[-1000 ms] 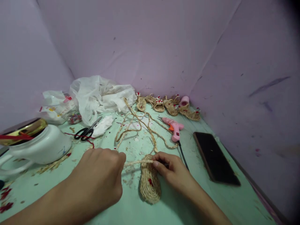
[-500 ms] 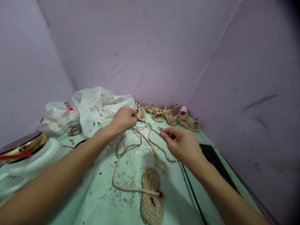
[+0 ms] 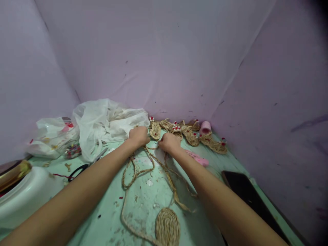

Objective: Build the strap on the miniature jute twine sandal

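Note:
My left hand (image 3: pixel 139 136) is closed on a braided straw cord (image 3: pixel 138 172) above the far middle of the table. Close to its right, my right hand (image 3: pixel 169 142) is also closed, pinching the same cord, with a short stretch running between the hands. Loops of the cord hang below onto the table, and loose straw ends (image 3: pixel 176 198) trail towards me. At the near edge of view the cord runs to a flat oval coil of braided straw (image 3: pixel 167 223), partly cut off. A pink-handled tool (image 3: pixel 197 158) lies just right of my right wrist.
Several straw slipper-like pieces with red and white beads (image 3: pixel 189 135) lie along the back wall beside a pink spool (image 3: pixel 205 127). White plastic bags (image 3: pixel 102 119), black-handled scissors (image 3: pixel 79 170) and a white container (image 3: pixel 33 191) are left. A dark phone-like slab (image 3: pixel 246 191) lies right.
My right hand has moved left, close to my left hand. The thin pointed metal tip it held no longer shows there, and the pink-handled tool is now visible on the table.

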Tool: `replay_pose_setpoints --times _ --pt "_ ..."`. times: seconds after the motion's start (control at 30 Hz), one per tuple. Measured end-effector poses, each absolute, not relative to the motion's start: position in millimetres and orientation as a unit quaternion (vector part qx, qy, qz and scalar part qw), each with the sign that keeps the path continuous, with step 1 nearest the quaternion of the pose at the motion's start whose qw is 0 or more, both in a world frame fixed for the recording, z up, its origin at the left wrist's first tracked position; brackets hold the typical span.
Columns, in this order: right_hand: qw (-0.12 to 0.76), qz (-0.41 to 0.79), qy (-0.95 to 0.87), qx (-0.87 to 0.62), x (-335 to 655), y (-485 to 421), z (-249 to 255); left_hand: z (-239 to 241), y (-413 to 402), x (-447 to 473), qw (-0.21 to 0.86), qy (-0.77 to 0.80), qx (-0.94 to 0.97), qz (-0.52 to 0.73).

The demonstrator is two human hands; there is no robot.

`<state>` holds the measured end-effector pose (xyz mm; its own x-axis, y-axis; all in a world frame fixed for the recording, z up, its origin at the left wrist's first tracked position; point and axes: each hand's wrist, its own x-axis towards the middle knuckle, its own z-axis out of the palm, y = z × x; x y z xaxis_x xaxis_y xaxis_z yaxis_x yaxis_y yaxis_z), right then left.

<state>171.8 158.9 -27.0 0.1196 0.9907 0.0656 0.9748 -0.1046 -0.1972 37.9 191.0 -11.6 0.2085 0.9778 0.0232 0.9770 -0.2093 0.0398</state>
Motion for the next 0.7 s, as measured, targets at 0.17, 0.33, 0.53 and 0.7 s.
replay_pose_setpoints --times 0.17,0.33,0.53,0.7 --pt "0.122 0.041 -0.658 -0.742 179 154 -23 -6 184 38 -0.017 0.628 0.777 0.042" --pt "0.154 0.05 -0.663 -0.731 181 137 -15 2 168 37 -0.026 0.621 0.782 0.034" --pt "0.216 0.054 -0.659 -0.719 185 82 17 26 123 16 -0.044 0.623 0.779 0.052" --pt "0.247 0.131 -0.68 -0.678 198 -9 32 33 36 -1 0.054 0.507 0.858 0.053"
